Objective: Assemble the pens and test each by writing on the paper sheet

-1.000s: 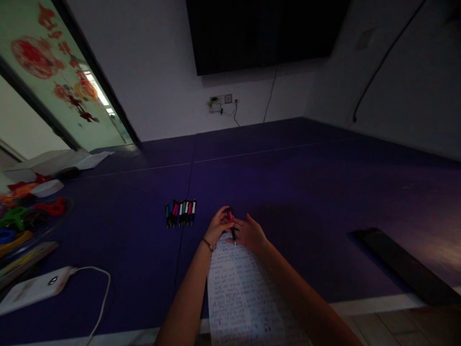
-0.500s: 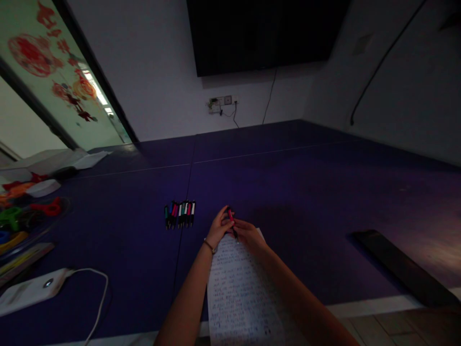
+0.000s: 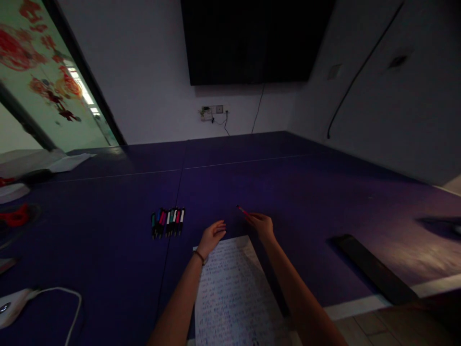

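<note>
A pink pen (image 3: pixel 242 210) is held in the fingers of my right hand (image 3: pixel 261 225), above the purple tabletop and past the right top corner of a handwritten sheet of paper (image 3: pixel 230 288). Its tip points up and to the left. My left hand (image 3: pixel 213 238), with a bracelet at the wrist, is at the sheet's top left corner. Its fingers are loosely bent and I see nothing in them. Left of it lies a row of several pens (image 3: pixel 168 222) with coloured and white barrels, side by side.
A long black object (image 3: pixel 372 266) lies at the table's right front edge. On the left are a white device with a cable (image 3: pixel 14 307), red-handled scissors (image 3: pixel 16 216) and loose papers (image 3: pixel 68 162). A dark screen (image 3: pixel 248 43) hangs on the wall behind the table.
My hands have come apart. The right one has moved to the right with the pink pen, and the left one has let go of it. The view has shifted a little to the right.
</note>
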{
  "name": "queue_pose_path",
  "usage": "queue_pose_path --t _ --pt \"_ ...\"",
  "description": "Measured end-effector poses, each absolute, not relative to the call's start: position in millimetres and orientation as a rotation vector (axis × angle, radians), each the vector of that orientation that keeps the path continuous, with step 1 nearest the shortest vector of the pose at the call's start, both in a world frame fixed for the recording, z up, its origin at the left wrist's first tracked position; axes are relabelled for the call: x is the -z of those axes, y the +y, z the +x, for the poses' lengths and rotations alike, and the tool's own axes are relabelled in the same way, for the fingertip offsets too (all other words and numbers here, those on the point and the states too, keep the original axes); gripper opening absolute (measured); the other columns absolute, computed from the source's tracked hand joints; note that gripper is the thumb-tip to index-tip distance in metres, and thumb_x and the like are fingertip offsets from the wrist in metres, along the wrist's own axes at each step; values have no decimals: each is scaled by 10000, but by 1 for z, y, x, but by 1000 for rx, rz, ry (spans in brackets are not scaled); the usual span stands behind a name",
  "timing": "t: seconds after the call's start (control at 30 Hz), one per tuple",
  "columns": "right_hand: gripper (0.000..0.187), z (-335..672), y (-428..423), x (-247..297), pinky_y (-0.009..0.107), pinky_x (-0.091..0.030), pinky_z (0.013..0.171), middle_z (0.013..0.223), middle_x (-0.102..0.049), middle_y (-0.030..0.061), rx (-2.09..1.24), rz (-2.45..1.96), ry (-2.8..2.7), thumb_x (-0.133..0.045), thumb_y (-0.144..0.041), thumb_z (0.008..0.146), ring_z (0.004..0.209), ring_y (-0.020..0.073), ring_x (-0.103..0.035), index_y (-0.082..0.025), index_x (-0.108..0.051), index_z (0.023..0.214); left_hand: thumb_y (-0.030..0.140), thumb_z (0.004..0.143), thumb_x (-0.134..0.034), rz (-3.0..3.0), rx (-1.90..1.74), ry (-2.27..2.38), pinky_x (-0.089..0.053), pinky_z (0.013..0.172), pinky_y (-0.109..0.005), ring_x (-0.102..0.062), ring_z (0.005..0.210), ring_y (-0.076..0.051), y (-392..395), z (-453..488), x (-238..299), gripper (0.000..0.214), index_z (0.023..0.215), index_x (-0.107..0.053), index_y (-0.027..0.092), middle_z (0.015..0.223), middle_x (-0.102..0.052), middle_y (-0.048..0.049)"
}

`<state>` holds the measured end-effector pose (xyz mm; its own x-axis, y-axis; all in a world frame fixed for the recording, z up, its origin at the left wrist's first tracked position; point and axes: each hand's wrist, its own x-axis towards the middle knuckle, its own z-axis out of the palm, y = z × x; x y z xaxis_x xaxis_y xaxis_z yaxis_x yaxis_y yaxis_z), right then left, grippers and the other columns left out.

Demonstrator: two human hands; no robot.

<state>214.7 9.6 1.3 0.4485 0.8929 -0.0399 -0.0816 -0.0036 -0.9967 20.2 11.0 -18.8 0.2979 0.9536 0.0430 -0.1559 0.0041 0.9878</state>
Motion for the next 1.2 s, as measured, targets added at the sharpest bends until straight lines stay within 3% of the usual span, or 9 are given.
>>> queue_pose_path --t 0.13,0.3,0.57,0.7,1.2 --pt "108 255 18 -5 369 -399 693 638 -624 69 -600 -1656 -821 -612 -297 568 869 290 -542 -202 -628 614 140 606 -648 1230 -1068 884 -404 861 -367 -564 898 -180 10 22 20 338 939 -588 150 954 -613 -102" --pt "169 263 17 7 406 -333 788 806 -602 111 -234 -1954 -1075 -507 -308 699 939 267 -488 -236 -650 752 148 604 -648 1193 -1068 873 -393 879 -369 -561 916 -181 9 22 18 310 910 -596 156 957 -617 -97" --pt "243 265 12 1 366 -368 703 862 -554 116 -162 -2094 -1223 -514 -283 692 827 245 -528 -213 -625 897 145 607 -643 1200 -1062 907 -397 874 -370 -563 914 -189 8 22 16 284 889 -605 150 960 -618 -105" --pt "242 268 10 -1 360 -369 685 812 -585 127 -148 -2161 -1258 -434 -240 741 784 242 -543 -188 -636 864 150 607 -646 1205 -1058 901 -391 881 -366 -564 912 -184 7 22 14 273 877 -611 153 951 -622 -100" --pt "235 276 15 13 382 -308 813 893 -564 113 -176 -1869 -1230 -437 -183 688 913 246 -463 -192 -626 827 130 612 -633 1198 -1053 911 -391 876 -365 -564 912 -185 6 22 12 261 872 -609 145 952 -618 -107"
